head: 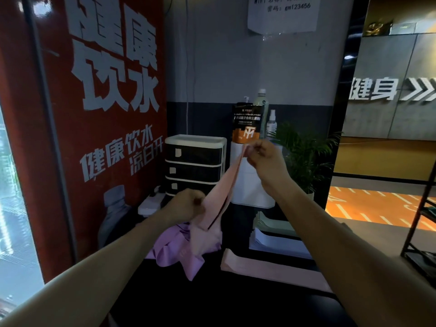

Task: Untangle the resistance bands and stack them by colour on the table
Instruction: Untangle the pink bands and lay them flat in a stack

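Note:
A pale pink resistance band (226, 185) is stretched in the air between both hands. My right hand (264, 156) pinches its upper end, up near the white bin. Lower down, my left hand (186, 204) grips the band, and the loose end hangs below it onto a crumpled heap of purple bands (174, 253) on the black table (212, 303). One more pink band (266, 267) lies flat on the table to the right of the heap, partly under my right forearm.
A black-and-white drawer unit (194, 161) and a white bin (250, 185) stand at the back of the table, with a pouch, bottles and a potted plant (306, 156). A stack of white and green paper (278, 237) lies at the right. A red wall panel stands on the left.

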